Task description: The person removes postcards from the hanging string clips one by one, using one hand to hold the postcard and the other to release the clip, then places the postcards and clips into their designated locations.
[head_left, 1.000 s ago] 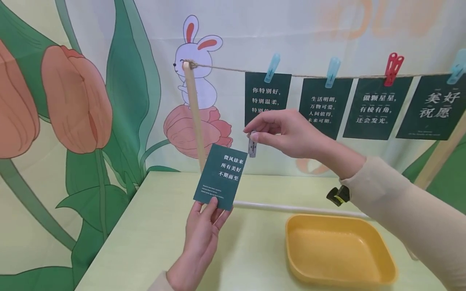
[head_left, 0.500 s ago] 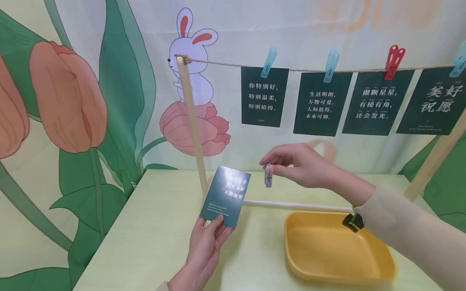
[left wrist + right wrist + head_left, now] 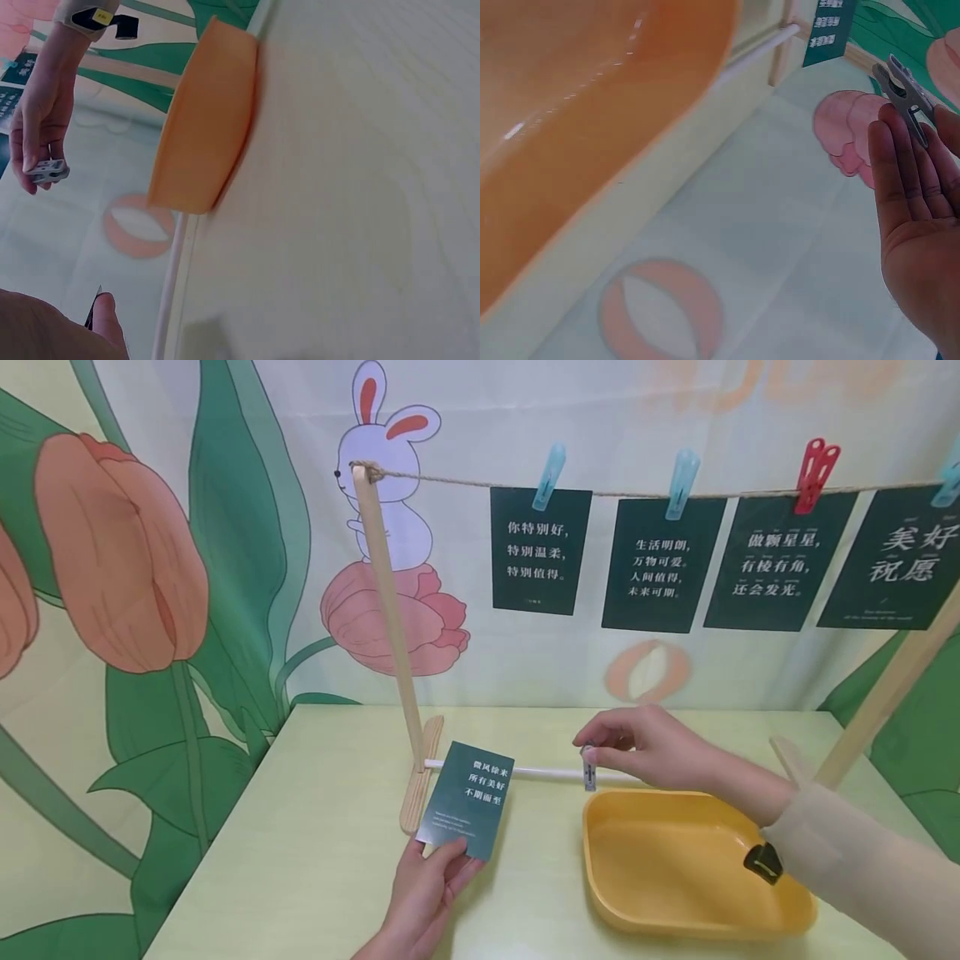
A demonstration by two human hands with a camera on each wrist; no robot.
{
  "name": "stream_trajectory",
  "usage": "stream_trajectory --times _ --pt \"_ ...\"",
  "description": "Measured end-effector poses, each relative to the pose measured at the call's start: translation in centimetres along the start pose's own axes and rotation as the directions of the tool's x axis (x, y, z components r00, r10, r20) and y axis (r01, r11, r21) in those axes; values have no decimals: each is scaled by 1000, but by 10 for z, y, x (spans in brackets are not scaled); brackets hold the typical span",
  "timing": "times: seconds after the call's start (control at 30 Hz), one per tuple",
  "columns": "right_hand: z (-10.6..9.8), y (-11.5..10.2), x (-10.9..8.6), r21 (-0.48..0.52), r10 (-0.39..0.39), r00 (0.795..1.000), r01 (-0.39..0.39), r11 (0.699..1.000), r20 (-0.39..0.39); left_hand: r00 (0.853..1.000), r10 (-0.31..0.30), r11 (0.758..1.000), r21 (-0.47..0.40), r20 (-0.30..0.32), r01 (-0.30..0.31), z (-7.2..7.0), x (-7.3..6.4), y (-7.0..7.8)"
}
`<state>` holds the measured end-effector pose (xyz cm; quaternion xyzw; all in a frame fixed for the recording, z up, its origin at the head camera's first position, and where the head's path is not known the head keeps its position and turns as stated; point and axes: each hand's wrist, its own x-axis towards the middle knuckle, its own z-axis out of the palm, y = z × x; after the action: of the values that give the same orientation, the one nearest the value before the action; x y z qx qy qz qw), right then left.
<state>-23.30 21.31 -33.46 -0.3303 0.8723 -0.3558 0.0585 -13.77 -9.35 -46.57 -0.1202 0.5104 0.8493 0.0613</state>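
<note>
In the head view, my left hand [image 3: 423, 893] holds a dark green card [image 3: 467, 806] with white writing by its lower edge, thumb on the printed face. The card overlaps the left post's foot in this view. My right hand [image 3: 663, 747] pinches a small grey clothespin [image 3: 590, 770] between thumb and fingers, just above the tray's back left corner. The right wrist view shows this clothespin [image 3: 904, 94] at the fingertips, its jaws pointing away from the palm. From the left wrist, only part of the left hand [image 3: 64, 330] and the card's thin edge show.
A yellow tray [image 3: 693, 922] sits on the table at right. Behind it, a twine line [image 3: 450, 482] runs from a wooden post [image 3: 386, 577] to a right post [image 3: 877, 710]. Several green cards [image 3: 540, 556] hang there from blue and red clothespins [image 3: 816, 477].
Both hands have come down, the left with its card and the right with the grey clothespin. The right hand has also moved rightward, away from the card, uncovering the leftmost hanging card.
</note>
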Motion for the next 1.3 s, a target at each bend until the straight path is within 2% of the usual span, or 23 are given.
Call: stream_trajectory --times 0.17,0.47,0.77,0.93,1.3 --pt "7 15 -9 -14 16 999 -16 1000 46 999 -25 1000 15 -22 25 -1 1 -7" --pt "16 33 -22 -48 56 991 -50 998 124 998 -41 999 -20 -39 40 2 -1 -18" --pt "26 43 -32 -52 32 986 -24 998 164 996 -67 997 -39 -51 65 5 -4 -29" --pt "32 49 -37 -34 52 981 -46 998 189 994 -94 995 -44 -50 92 5 -6 -33" --pt "51 71 -43 77 121 966 -142 987 229 979 -197 979 34 -50 199 2 -8 -40"
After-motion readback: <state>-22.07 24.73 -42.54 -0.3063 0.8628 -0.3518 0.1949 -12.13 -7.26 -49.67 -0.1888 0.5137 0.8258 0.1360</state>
